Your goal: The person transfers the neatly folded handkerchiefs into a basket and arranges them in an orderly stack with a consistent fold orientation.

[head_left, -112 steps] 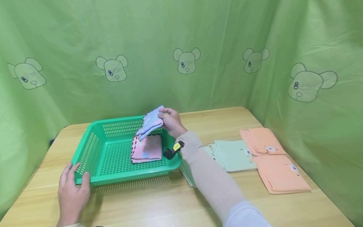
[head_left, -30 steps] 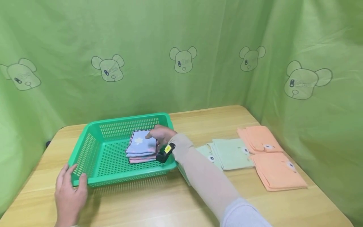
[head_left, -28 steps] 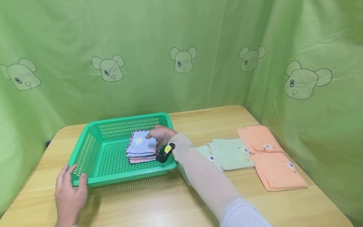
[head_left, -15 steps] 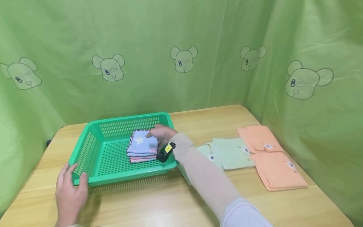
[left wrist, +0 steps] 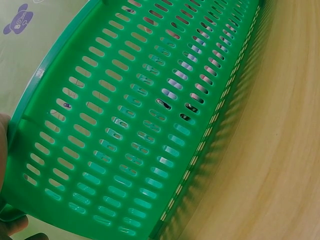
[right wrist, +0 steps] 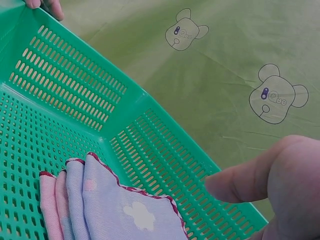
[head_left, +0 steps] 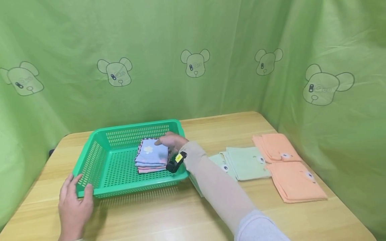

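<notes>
A green plastic basket [head_left: 87, 157] stands on the table, tilted slightly in the head view. At its near left corner my left hand [head_left: 73, 207] holds the rim, fingertips over the edge; in the left wrist view the basket's slotted wall [left wrist: 115, 125] fills most of the frame. Inside, at the right, folded blue cloths [head_left: 152, 155] with a white flower lie on folded pink cloths [head_left: 147, 170]. My right hand [head_left: 173, 140] is at the stack's right side. The right wrist view shows its thumb [right wrist: 240, 185] straight and apart from the blue cloth [right wrist: 110, 200]; its other fingers are mostly hidden.
Right of the basket lie folded pale green cloths [head_left: 245, 164], partly behind my right arm. Folded orange cloths [head_left: 297, 180] lie farther right, near the table's edge. A green curtain [head_left: 156, 97] with bear-head drawings surrounds the table [head_left: 144, 217].
The blue cloth, lifted in my right hand in the oldest frame, now lies on the pink ones. Over the last second the stack has shifted slightly right; my left hand stays at the corner.
</notes>
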Motion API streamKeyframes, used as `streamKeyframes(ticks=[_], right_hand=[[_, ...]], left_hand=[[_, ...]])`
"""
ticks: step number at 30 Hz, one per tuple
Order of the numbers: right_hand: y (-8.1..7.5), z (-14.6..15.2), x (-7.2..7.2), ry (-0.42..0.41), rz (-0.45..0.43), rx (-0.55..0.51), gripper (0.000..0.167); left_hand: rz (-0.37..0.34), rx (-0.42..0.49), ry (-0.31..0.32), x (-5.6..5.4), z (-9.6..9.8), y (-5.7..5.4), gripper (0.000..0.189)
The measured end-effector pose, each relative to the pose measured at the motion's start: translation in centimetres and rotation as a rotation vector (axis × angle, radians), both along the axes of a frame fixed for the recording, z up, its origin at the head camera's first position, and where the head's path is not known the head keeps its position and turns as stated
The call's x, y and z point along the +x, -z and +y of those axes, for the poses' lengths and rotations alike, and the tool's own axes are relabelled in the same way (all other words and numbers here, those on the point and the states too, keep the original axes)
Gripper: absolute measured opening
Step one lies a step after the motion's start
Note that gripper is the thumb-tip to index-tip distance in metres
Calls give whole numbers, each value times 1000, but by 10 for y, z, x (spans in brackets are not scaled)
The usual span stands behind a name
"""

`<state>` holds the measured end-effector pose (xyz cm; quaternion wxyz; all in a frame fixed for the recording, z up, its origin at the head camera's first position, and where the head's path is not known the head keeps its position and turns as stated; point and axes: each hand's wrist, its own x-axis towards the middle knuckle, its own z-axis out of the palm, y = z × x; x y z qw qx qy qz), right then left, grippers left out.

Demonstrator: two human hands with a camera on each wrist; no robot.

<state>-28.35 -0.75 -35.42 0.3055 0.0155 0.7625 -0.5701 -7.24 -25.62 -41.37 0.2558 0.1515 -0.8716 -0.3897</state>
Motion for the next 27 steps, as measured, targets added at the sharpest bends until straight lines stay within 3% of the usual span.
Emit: streamKeyframes(ticks=[11,21,27], right_hand=[[-1,0,1,8,9,-37,60],[-4,0,-1,20,0,-66,55],[-6,3,-1,-19,1,-103,40]], left_hand=[[-21,4,0,1,-1,0,49],[-1,-3,3,0,0,1,47],[1,-2,1,0,0,1,47]])
